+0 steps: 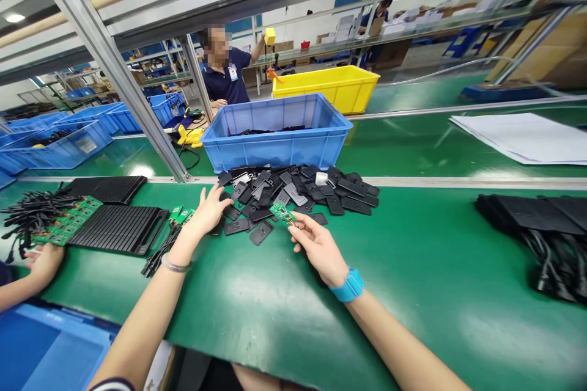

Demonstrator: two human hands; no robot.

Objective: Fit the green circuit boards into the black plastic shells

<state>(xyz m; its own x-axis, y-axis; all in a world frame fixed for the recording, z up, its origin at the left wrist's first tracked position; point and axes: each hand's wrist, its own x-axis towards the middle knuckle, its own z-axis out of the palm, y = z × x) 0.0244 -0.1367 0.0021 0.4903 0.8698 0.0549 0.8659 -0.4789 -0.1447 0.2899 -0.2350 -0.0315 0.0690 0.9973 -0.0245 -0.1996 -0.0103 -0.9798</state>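
Note:
A small green circuit board (282,214) is pinched between the thumb and fingers of my right hand (321,247), held above the near edge of a pile of black plastic covers (302,186). My left hand (208,214) reaches to the left end of that pile, fingers apart, fingertips close to the outermost pieces; I cannot tell whether they touch one. A few covers lie loose at the front, among them a flat one (262,233). Beside my left wrist rest more green boards (181,215) with black cables (160,252), partly hidden by my arm.
Behind the pile stands a blue bin (275,149), with a yellow bin (330,88) beyond it. A metal post (123,85) rises at left. Another person's hand (46,263) is near cabled boards (68,220) and a black slotted rack (117,227). Black cabled parts (536,220) lie right.

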